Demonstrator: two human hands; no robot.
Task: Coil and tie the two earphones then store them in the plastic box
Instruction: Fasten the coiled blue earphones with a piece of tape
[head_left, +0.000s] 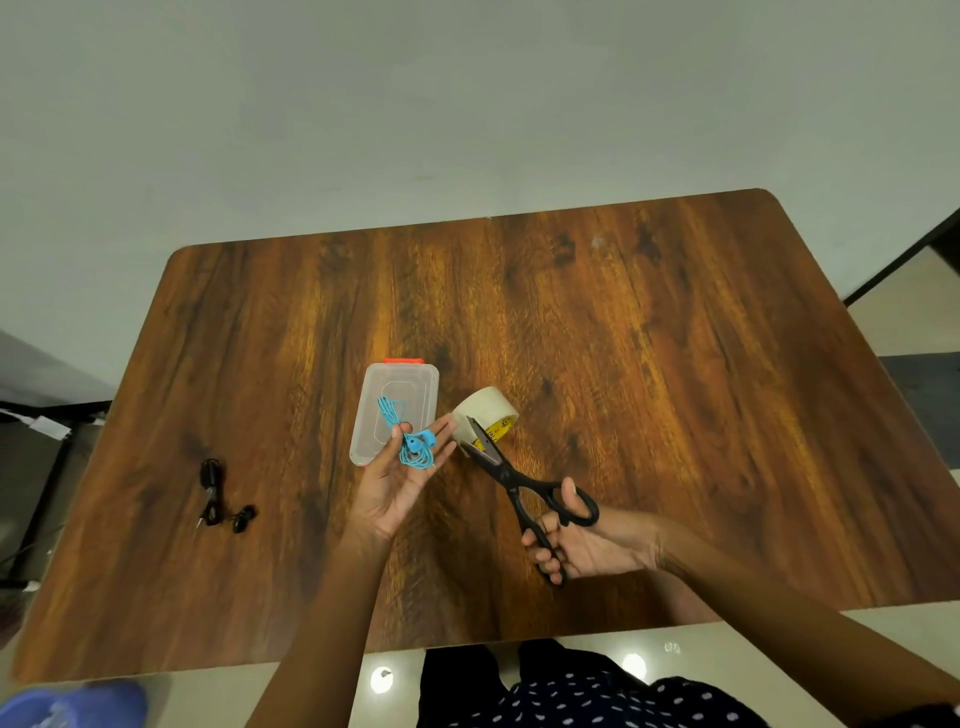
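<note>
- Left hand (396, 486) is palm up at centre, thumb pinning the coiled bright-blue earphone bundle (413, 440) against the fingers; the bundle hangs over the near edge of the clear rectangular plastic box with an orange latch (395, 410), not inside it.
- Right hand (579, 543) is curled through the handles of the black-handled scissors (511, 480); blades are parted, tips at the beige roll of packing tape with a yellow core (485, 418), just at 3 o'clock of the left fingertips.
- I can't tell whether a tape strip is stretched between roll and bundle; too small.
- Risk: blade tips sit next to the left fingertips (448, 426), so a cut here could nick skin, or a blue cable if the loops sag toward the blades.
- Risk: only the thumb holds the coil, so a tug from the tape could let the loops spring open.
- Risk: the roll looks unanchored, so it may roll or lift when the blades bite, giving a ragged cut.
- Black earphones (223, 499) lie loosely bunched at 9 o'clock on the wooden surface (675, 364), well apart and apparently untied, so that half of the job remains.
</note>
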